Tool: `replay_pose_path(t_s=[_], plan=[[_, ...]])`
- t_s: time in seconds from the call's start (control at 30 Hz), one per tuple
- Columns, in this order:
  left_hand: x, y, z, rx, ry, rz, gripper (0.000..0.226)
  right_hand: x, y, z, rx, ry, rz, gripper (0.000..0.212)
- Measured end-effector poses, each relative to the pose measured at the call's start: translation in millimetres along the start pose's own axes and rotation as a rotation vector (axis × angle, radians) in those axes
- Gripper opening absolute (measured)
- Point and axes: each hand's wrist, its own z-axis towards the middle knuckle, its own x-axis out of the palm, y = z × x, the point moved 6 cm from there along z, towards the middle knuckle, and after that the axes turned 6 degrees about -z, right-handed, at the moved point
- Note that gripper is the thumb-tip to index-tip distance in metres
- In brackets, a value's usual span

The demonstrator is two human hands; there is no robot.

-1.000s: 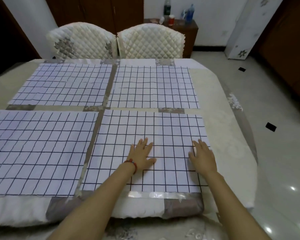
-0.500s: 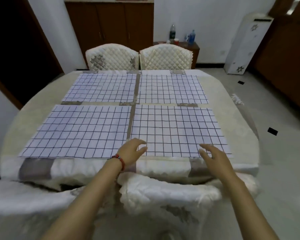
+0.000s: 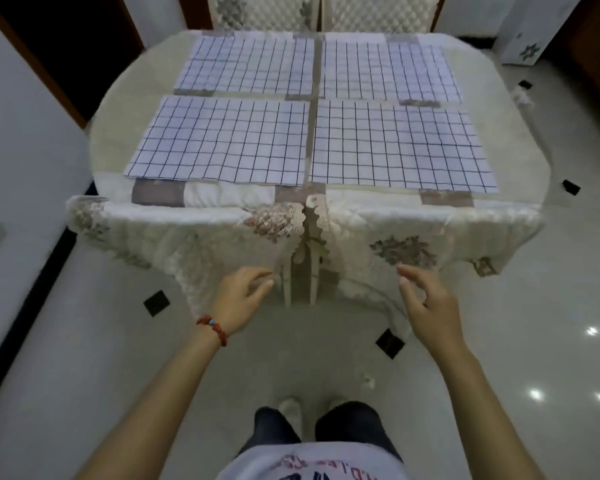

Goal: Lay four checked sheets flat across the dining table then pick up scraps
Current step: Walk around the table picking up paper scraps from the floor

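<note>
All four checked sheets (image 3: pixel 305 109) lie flat across our dining table (image 3: pixel 520 161), so that half looks done, and our left hand (image 3: pixel 238 299) and right hand (image 3: pixel 430 306) hover loosely open and empty, scraps (image 3: pixel 368 381) on the floor awaiting pickup.

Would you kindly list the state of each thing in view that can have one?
Near left checked sheet: flat on the table.
Near right checked sheet: flat.
Far left checked sheet: flat.
Far right checked sheet: flat.
Left hand: open, empty, off the table.
Right hand: open, empty.
Scrap: lying on the floor.
</note>
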Motion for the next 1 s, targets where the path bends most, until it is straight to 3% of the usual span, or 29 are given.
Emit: replay_pose_path(t_s=[0.13,0.3,0.6,0.8,1.0], plan=[[55.3,62.5,-57.6,-0.267,0.129,-0.036,0.033,53.8,-66.7,-55.2,0.225,0.305,-0.043,0.032],[112.3,102.9,-107.4,-0.467,0.281,-0.022,0.036,74.4,-141.6,-111.3,0.431,0.486,-0.053,0.036],[207.7,118.2,-117.0,-0.516,0.558,0.168,0.037,83.6,-254.0,-182.0,0.717,0.488,0.016,0.037],[272.5,149.3,-86.6,-0.503,0.775,0.347,0.038,127.1,-326.4,-218.8,0.937,0.471,0.103,0.039],[335.3,190.9,-46.4,-0.472,0.816,0.441,0.037,190.1,-390.2,-239.8,1.041,0.496,0.161,0.039]])
